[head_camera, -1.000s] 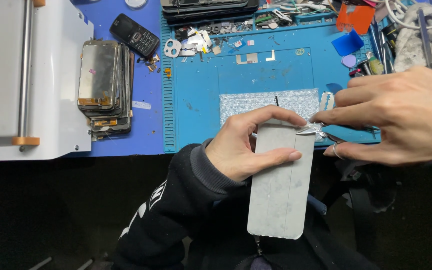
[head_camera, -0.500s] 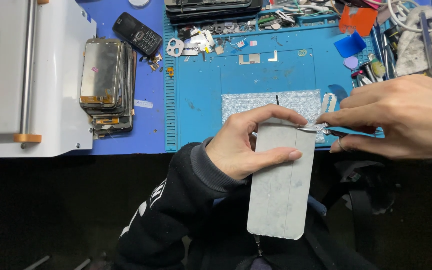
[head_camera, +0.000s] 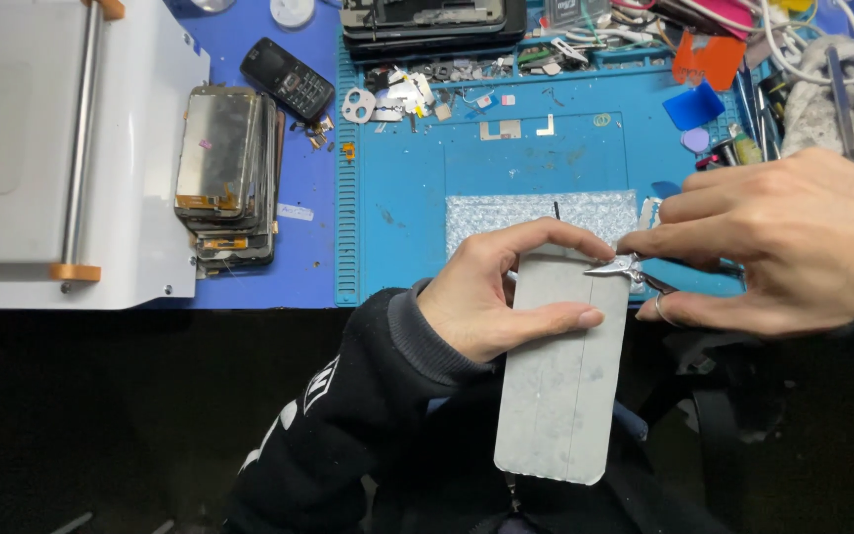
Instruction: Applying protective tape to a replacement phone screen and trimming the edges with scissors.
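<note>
Below the near edge of the blue work mat, in the head view, the left hand gripped a grey rectangular panel by its upper left part, thumb across the face and fingers curled over the top edge. The panel hung upright over the dark lap, its lower end free. At its top right corner, the right hand was closed on small metal tweezers, their tips touching the panel's edge; most of the tool lay hidden under the fingers, and the wrist was cut off by the frame. A ring showed on one finger.

Behind the panel, a sheet of bubble wrap lay on the mat, partly covered by the left hand. Small metal parts along the mat's far edge were too small to identify. A stack of phone screens stood left of the mat, a black keypad phone just beyond it, and a white machine, cropped at the left, beside them. An orange and a blue plastic card lay at upper right among tangled cables. Open mat remained between the bubble wrap and the far clutter.
</note>
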